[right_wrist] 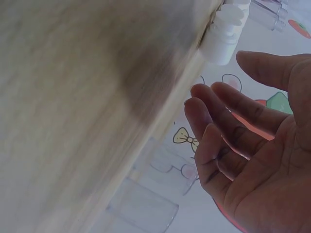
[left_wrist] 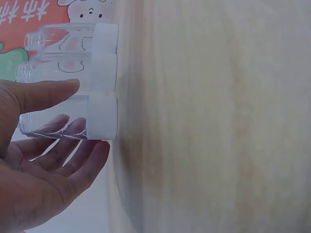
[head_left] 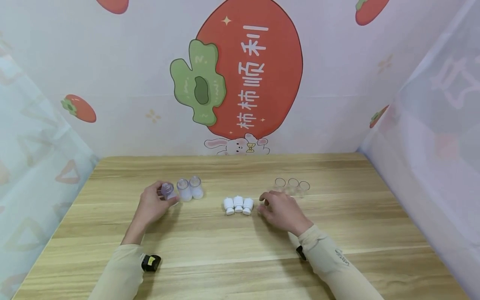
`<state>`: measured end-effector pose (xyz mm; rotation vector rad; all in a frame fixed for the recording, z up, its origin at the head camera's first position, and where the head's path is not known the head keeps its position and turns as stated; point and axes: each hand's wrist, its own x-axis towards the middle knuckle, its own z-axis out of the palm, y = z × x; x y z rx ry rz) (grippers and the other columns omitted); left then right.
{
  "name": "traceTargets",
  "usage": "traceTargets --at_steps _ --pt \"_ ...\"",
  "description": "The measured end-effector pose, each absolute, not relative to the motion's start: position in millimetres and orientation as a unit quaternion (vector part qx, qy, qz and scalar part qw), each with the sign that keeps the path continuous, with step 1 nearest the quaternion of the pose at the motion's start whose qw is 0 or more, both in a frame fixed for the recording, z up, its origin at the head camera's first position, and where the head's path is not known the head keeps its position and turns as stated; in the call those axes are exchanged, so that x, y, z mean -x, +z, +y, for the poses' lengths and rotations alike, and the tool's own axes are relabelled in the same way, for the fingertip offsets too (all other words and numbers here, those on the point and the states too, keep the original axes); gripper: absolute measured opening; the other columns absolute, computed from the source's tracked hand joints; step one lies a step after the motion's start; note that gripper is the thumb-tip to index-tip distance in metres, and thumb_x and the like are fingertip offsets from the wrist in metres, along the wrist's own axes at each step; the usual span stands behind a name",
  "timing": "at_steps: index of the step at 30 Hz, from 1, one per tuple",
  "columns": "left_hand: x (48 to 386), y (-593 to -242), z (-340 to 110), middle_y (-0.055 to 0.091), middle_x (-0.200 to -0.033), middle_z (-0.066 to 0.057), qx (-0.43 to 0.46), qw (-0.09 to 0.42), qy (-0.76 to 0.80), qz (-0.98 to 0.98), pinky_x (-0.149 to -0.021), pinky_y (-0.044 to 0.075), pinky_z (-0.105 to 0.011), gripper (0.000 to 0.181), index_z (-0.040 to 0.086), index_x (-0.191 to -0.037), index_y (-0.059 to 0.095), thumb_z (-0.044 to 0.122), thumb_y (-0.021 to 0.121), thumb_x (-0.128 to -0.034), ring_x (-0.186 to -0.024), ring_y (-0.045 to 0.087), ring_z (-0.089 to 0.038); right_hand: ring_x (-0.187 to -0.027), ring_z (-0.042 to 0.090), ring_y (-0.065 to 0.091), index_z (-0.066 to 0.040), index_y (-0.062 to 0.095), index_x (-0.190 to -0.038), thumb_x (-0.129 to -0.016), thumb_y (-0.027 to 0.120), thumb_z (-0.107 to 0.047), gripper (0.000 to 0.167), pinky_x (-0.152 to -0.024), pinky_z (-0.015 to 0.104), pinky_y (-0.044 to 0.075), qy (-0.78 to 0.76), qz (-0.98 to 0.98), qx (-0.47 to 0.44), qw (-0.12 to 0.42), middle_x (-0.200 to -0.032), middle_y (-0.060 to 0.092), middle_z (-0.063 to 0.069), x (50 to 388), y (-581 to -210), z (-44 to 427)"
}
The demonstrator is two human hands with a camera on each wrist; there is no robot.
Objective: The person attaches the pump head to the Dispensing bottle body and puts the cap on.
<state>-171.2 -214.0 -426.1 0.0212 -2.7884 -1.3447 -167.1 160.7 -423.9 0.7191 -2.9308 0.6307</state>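
In the head view, my left hand (head_left: 152, 203) has its thumb and fingers round the leftmost clear bottle (head_left: 168, 190), which stands upright on the table. The left wrist view shows that bottle's white base (left_wrist: 102, 117) at the tabletop, the thumb on the near side and fingertips visible through the clear wall. Two similar bottles (head_left: 190, 189) stand right beside it. My right hand (head_left: 282, 211) hovers between several white plastic pieces (head_left: 238, 204) and three clear cups (head_left: 293, 183), fingers loosely bent and holding nothing. One white piece (right_wrist: 221, 43) lies beyond its thumb in the right wrist view.
The wooden table (head_left: 210, 266) ends at a printed backdrop (head_left: 131, 137) behind the objects. Fabric walls close off the left and right sides. The clear cups (right_wrist: 143, 204) also appear low in the right wrist view, hard to make out against the backdrop.
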Motion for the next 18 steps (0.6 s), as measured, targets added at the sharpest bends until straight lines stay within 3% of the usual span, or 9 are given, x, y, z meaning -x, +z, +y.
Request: traceTargets --at_steps 18 --pt "169.4 -428.7 -213.9 0.059 -0.12 -0.035 -0.026 0.016 -0.442 -0.896 -0.093 0.053 -0.053 0.051 -0.013 -0.125 0.052 0.004 0.079 -0.0854 -0.11 0.062 -0.048 -0.079 0.019 0.065 -0.006 0.072 -0.106 -0.09 0.078 -0.021 0.022 -0.073 0.04 0.054 0.213 -0.952 -0.22 0.026 -0.089 0.07 0.004 168.0 -424.1 156.1"
